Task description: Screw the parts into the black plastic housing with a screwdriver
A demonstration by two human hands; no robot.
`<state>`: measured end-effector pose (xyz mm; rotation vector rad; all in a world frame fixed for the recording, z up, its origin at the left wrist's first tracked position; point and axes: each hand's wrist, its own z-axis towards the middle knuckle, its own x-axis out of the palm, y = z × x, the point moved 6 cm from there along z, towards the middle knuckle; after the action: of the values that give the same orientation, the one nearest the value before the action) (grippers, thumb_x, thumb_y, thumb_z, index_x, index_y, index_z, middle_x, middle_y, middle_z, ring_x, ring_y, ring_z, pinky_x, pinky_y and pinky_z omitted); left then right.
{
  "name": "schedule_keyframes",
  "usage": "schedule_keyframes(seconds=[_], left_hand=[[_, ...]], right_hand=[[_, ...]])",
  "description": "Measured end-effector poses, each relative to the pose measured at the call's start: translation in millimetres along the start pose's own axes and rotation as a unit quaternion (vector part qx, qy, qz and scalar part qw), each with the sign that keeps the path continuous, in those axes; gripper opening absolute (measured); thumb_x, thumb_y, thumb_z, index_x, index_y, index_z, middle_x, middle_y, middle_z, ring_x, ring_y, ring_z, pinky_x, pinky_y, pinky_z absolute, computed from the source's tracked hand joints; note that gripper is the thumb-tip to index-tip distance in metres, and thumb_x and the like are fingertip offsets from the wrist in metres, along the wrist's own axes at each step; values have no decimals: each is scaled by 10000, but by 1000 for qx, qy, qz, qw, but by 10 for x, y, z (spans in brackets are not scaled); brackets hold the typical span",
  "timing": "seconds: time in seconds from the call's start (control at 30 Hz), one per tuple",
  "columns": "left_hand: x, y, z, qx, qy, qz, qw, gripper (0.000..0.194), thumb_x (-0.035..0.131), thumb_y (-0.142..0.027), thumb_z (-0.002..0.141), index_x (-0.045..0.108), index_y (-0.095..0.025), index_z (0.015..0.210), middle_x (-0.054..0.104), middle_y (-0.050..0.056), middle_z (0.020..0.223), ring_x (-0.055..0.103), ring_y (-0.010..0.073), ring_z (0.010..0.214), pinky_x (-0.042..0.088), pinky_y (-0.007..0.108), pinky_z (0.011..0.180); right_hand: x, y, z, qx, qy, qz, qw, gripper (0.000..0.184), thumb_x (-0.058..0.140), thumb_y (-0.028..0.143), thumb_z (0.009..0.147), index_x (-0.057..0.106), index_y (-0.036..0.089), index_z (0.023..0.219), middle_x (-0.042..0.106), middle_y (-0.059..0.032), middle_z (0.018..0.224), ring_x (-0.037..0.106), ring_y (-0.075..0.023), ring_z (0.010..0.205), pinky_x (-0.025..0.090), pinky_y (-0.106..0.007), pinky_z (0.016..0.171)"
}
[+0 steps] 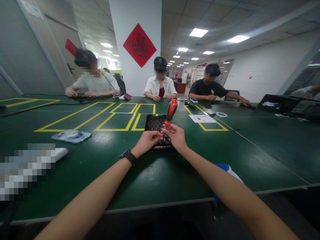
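A screwdriver with a red and black handle stands nearly upright, its handle on top. My right hand is closed around it just below the handle, at the shaft. Beside it, my left hand has thumb and fingers pinched together close to the shaft. Whatever those left fingertips hold is too small to make out, and the screwdriver's tip is hidden by the fingers. Both hands are over a black open case lying on the table, with dark contents that I cannot tell apart.
On the green table are yellow tape outlines, a phone at left and a printed paper at right. A blue and white object lies partly behind my right forearm. Several people sit across the table, near cables and a white roll.
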<state>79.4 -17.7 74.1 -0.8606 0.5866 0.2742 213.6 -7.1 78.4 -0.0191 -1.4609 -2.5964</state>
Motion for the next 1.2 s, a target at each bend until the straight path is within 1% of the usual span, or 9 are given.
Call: schedule_keyframes(seconds=[0.1, 0.2, 0.37, 0.47, 0.6, 0.73, 0.97, 1.1, 1.2], left_hand=[[-6, -7, -5, -3, 3, -7, 1000, 239, 597, -338, 764, 699, -146, 864, 704, 42, 827, 612, 154, 715, 448, 247, 692], [-11, -11, -7, -5, 3, -2, 1000, 254, 609, -358, 753, 701, -143, 853, 701, 45, 800, 608, 156, 709, 446, 252, 693], [-2, -15, -4, -14, 5, -1, 1000, 283, 616, -390, 742, 694, -140, 849, 698, 50, 816, 606, 158, 712, 443, 253, 693], [-3, -26, -4, -20, 6, 22, 1000, 328, 539, -437, 792, 684, -148, 848, 689, 36, 791, 595, 151, 695, 429, 244, 664], [-29, -11, -5, -53, -7, 59, 997, 467, 374, -501, 862, 669, -149, 778, 672, 32, 722, 582, 153, 664, 412, 244, 638], [-18, -5, -8, -68, 4, 46, 997, 521, 286, -507, 888, 667, -155, 840, 679, 36, 734, 593, 163, 676, 408, 250, 642], [-26, -59, -10, -59, 12, 30, 998, 491, 278, -497, 895, 633, -167, 812, 683, 25, 742, 588, 158, 675, 402, 253, 656], [-27, -73, -14, -59, 13, 22, 998, 458, 284, -488, 898, 621, -178, 883, 678, 13, 738, 587, 151, 675, 404, 252, 656], [-35, -86, -12, -44, 2, 20, 999, 419, 322, -477, 891, 617, -181, 920, 671, 6, 741, 581, 143, 666, 406, 248, 649]], right_hand=[[-21, -9, 2, -3, -21, -4, 1000, 306, 713, 335, 632, 635, 161, 872, 656, -24, 765, 631, -146, 697, 525, -301, 707], [-29, 4, 2, -20, -26, -9, 999, 286, 730, 311, 608, 609, 165, 823, 620, -1, 744, 600, -117, 654, 513, -268, 664], [-12, 28, -9, -28, -14, -22, 999, 271, 705, 323, 637, 561, 178, 816, 593, 16, 740, 580, -104, 626, 495, -251, 625], [-4, 32, -11, -27, -12, -24, 999, 255, 680, 338, 670, 543, 183, 820, 581, 23, 713, 581, -105, 614, 485, -247, 619], [-13, 39, -5, -39, -22, -29, 999, 245, 670, 340, 686, 548, 184, 830, 574, 22, 720, 578, -103, 619, 482, -244, 631], [-26, 33, 0, -41, -26, -46, 998, 243, 665, 357, 689, 549, 187, 820, 576, 18, 726, 577, -111, 643, 485, -250, 645], [-14, 30, -11, -32, -11, -42, 999, 237, 653, 360, 708, 536, 185, 818, 579, 16, 714, 583, -113, 635, 484, -247, 631], [-1, 34, -17, -22, -7, -38, 999, 250, 653, 375, 706, 528, 185, 809, 575, 22, 691, 582, -109, 620, 479, -236, 606], [1, 38, -15, -21, -7, -37, 999, 253, 652, 383, 706, 535, 185, 811, 578, 21, 693, 582, -109, 624, 479, -234, 598]])
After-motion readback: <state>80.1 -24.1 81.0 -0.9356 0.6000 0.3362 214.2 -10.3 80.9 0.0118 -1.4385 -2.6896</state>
